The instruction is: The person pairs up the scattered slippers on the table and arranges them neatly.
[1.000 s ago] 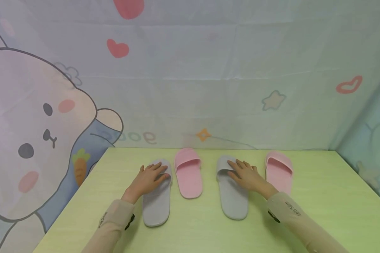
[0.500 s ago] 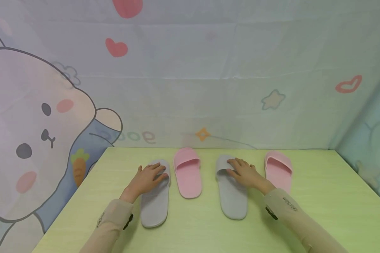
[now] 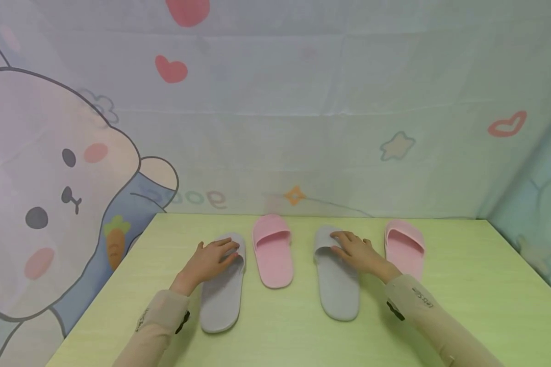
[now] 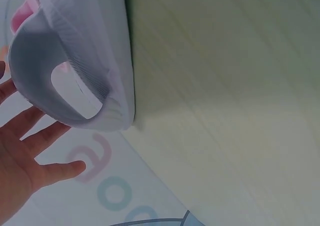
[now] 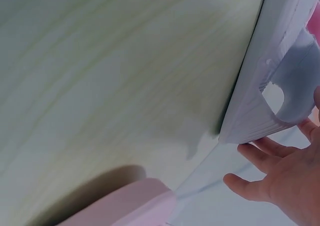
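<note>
Two grey slippers and two pink ones lie on the table, toes toward the back. My left hand [image 3: 208, 262] rests spread over the strap of the left grey slipper [image 3: 221, 305]. In the left wrist view its fingers [image 4: 42, 138] extend straight along the outside of the strap, and one stands apart from it. Over the strap of the right grey slipper [image 3: 339, 295] lies my right hand [image 3: 360, 256]. The right wrist view shows fingers [image 5: 257, 156] reaching that slipper's toe end, with the thumb mostly out of frame.
One pink slipper [image 3: 275, 261] sits between the grey pair. Another pink slipper [image 3: 404, 252] stands right of my right hand, partly behind the wrist. A cartoon-printed cloth [image 3: 275, 127] hangs behind the back edge of the yellow-green table [image 3: 284, 336].
The left grey slipper has slid slightly left and nearer me, its heel swinging left, with my left hand moving along on it. My right hand and the other slippers hold almost the same place.
</note>
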`<state>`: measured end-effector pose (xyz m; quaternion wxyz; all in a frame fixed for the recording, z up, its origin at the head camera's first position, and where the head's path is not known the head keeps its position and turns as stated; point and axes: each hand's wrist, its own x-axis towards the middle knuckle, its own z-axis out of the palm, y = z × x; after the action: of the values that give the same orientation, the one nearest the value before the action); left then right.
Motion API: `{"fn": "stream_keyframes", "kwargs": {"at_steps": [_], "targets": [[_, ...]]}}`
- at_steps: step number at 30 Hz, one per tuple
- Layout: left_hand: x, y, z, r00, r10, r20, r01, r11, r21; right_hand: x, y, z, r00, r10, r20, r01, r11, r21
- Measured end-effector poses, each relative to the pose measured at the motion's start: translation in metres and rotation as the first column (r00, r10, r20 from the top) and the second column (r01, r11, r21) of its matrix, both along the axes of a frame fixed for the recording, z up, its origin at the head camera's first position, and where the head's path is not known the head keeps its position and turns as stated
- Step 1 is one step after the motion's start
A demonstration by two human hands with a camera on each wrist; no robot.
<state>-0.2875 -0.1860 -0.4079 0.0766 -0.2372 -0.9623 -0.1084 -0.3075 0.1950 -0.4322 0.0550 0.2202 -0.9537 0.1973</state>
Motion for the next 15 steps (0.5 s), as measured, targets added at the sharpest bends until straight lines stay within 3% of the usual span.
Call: {"fn": "stream_keyframes", "kwargs": {"at_steps": [15], "targets": [[0.0039, -0.0053, 0.0031, 1.000, -0.018, -0.009, 0.018, 1.000, -0.007, 0.0024, 0.0041, 0.0019, 0.998, 0.045, -0.045, -0.043, 0.997, 0.056]]}}
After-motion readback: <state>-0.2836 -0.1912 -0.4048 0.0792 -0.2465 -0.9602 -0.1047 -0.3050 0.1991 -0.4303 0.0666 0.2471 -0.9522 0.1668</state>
